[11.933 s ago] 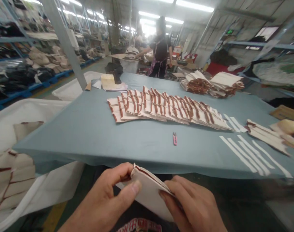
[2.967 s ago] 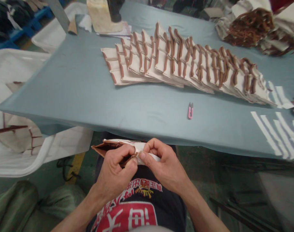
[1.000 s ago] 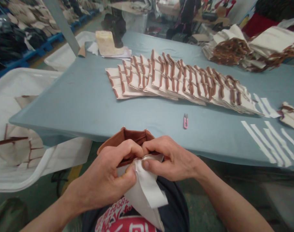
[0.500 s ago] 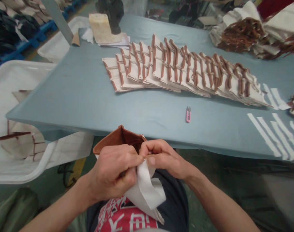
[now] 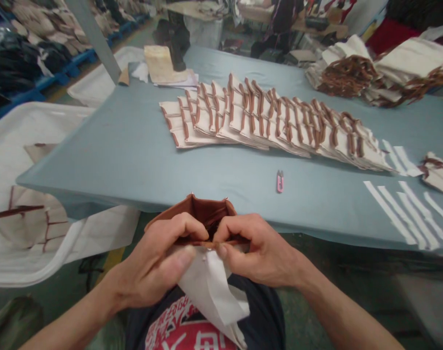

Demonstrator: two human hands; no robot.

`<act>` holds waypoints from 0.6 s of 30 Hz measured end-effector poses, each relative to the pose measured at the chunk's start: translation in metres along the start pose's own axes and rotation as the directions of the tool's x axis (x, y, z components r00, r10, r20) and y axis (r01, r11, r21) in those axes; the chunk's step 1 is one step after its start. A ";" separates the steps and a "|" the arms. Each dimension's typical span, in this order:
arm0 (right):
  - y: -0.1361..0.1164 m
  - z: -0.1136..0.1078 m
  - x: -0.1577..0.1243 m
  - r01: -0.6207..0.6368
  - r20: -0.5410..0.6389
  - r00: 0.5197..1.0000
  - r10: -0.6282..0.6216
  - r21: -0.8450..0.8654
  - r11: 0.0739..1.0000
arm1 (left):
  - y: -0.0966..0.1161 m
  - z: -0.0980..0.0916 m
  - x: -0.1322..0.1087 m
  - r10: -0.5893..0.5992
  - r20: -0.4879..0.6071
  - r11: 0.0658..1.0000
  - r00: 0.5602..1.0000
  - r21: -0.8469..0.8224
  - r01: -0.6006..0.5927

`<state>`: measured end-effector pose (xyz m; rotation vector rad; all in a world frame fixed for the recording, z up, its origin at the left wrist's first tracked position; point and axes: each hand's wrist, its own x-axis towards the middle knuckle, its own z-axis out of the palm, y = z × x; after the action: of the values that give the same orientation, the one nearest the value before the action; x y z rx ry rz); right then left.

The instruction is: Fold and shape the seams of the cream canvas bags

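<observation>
Left hand (image 5: 151, 274) and right hand (image 5: 259, 250) pinch seemingly brown-lined fabric (image 5: 206, 287).

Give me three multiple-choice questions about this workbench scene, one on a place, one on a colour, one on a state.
1. Where do the pink snips lie? A) on the floor B) on the blue-grey table C) in a hand
2. What colour is the inside of the cloth piece? A) green B) black C) brown
3. How do the left hand and right hand stand? A) both grip the cloth B) both rest apart from it C) only one touches it

1: B, the snips sit on the tabletop.
2: C, brown shows in the opening.
3: A, fingers of both hands pinch the cloth.
</observation>
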<state>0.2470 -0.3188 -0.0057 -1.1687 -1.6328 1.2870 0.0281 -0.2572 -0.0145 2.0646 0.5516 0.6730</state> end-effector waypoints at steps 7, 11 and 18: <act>-0.010 -0.007 -0.008 0.324 0.039 0.927 -0.374 -0.590 0.740 | 0.024 -0.025 0.028 -0.105 0.349 0.991 0.931 0.112 0.070; -0.008 -0.005 -0.014 0.354 0.048 0.909 -0.414 -0.613 0.706 | 0.019 -0.020 0.028 0.026 0.403 0.985 0.915 0.146 -0.092; 0.015 0.001 -0.016 0.331 0.032 0.928 -0.372 -0.527 0.782 | -0.001 -0.001 0.007 0.236 0.238 0.886 0.942 0.346 -0.309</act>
<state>0.2544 -0.3327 -0.0212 -1.1186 -2.1009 0.5572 0.0332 -0.2516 -0.0134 2.5747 0.2946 0.5491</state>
